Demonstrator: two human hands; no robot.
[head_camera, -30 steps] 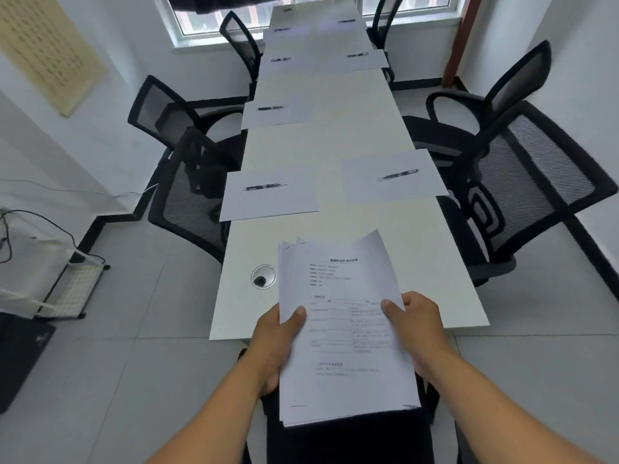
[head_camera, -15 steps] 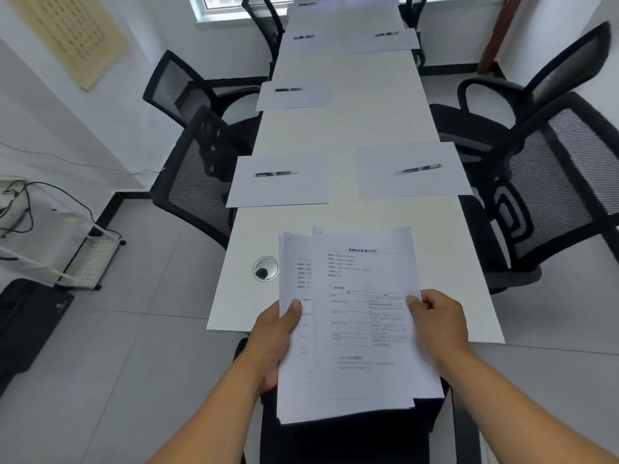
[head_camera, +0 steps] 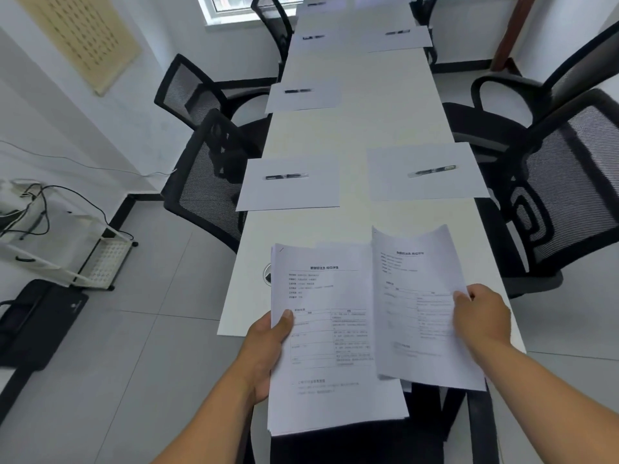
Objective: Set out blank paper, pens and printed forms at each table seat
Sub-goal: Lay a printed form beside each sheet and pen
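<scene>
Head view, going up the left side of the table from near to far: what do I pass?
Stack of printed forms held in the left hand → round cable hole → blank sheet with a pen → second sheet with a pen → third pen.

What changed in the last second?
The right hand peeled the top form off the stack and drew it rightward; the left hand kept holding the stack. Blank sheets and pens on the table stayed put.
</scene>
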